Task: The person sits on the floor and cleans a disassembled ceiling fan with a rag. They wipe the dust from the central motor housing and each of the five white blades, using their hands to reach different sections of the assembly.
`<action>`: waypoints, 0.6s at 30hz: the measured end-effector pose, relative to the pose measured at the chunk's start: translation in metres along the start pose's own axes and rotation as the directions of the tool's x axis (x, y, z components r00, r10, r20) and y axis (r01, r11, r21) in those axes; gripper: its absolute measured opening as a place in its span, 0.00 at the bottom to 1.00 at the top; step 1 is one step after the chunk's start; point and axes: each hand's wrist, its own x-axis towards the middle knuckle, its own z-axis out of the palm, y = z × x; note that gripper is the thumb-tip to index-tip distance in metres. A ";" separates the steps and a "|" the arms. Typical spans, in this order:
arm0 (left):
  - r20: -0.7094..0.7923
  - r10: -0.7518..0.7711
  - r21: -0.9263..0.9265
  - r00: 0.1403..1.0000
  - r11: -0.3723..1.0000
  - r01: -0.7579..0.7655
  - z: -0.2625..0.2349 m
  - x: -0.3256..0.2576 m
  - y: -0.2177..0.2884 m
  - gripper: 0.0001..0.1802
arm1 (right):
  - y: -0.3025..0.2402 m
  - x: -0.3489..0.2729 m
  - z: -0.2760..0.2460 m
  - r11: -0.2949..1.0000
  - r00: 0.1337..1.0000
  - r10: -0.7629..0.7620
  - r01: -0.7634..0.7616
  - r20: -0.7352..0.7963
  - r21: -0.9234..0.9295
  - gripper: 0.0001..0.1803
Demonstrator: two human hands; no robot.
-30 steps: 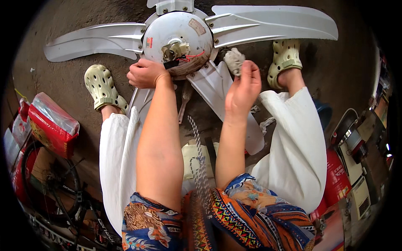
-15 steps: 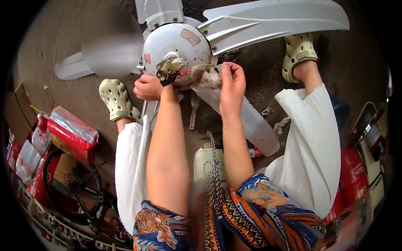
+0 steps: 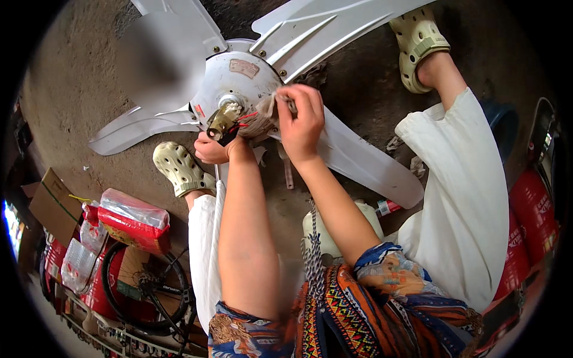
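Bare concrete floor [image 3: 77, 89] carries a white ceiling fan [image 3: 239, 77] lying flat, a red packet [image 3: 132, 222] left, a white jug [image 3: 334, 230] nearby.

Red plastic-wrapped package [image 3: 132, 222] lower left; tan label [image 3: 245, 67] on fan motor [image 3: 233, 89].

White fan blades [image 3: 358, 161]; pale yellow clogs [image 3: 179, 170]; red packet [image 3: 132, 230].
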 end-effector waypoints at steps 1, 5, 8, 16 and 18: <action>-0.006 0.015 -0.002 1.000 1.000 -0.015 0.001 0.000 0.000 0.17 | -0.002 0.009 0.006 0.999 0.999 -0.043 0.043 -0.003 -0.009 0.10; 0.067 0.000 0.005 0.998 1.000 0.000 -0.003 -0.003 0.003 0.17 | 0.004 0.018 0.022 0.982 0.986 -0.159 0.153 -0.048 -0.111 0.12; 0.018 0.009 0.010 1.000 1.000 -0.009 -0.003 -0.003 0.000 0.17 | 0.004 -0.005 0.013 0.961 0.984 -0.174 0.162 -0.036 -0.224 0.15; -0.025 0.007 -0.014 1.000 1.000 -0.007 -0.004 -0.003 0.005 0.17 | 0.001 0.005 0.014 0.964 0.980 -0.189 0.172 -0.064 -0.202 0.12; 0.013 0.021 0.035 1.000 0.999 -0.021 -0.003 0.001 0.003 0.18 | 0.002 0.018 0.022 0.950 0.971 -0.228 0.204 -0.078 -0.236 0.10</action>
